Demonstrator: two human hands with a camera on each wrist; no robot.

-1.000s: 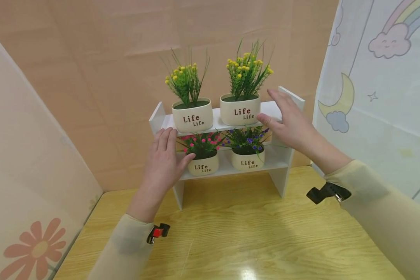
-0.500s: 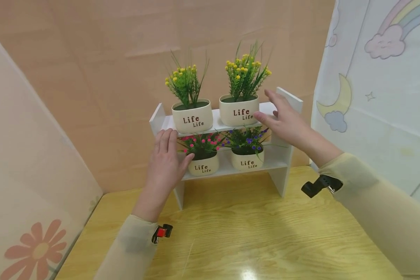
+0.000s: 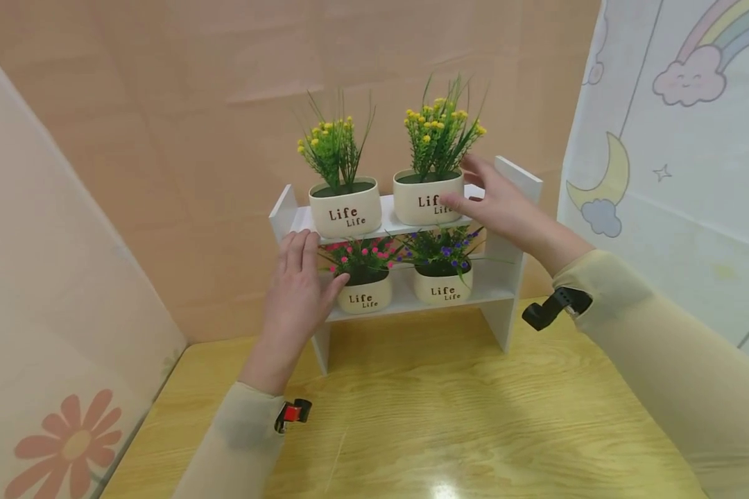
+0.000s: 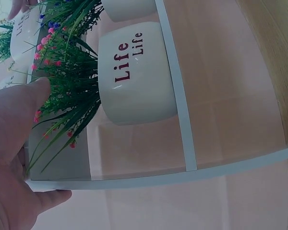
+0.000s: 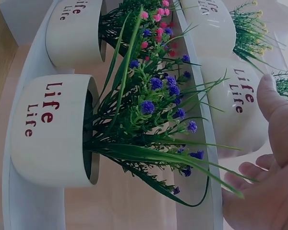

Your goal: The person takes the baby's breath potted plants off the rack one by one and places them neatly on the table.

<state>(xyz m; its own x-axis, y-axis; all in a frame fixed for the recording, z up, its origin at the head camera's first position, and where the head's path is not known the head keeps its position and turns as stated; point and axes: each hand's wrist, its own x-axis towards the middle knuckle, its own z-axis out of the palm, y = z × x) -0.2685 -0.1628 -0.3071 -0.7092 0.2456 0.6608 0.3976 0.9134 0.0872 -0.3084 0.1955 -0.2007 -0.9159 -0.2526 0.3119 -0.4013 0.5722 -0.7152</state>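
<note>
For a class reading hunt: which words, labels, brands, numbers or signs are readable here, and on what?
"Life Life": upper left pot.
"Life Life": upper right pot; partly behind the right hand in the head view, whole in the right wrist view.
"Life Life": lower left pot.
"Life Life": lower right pot.
No other word, brand, number or sign can be read.
</note>
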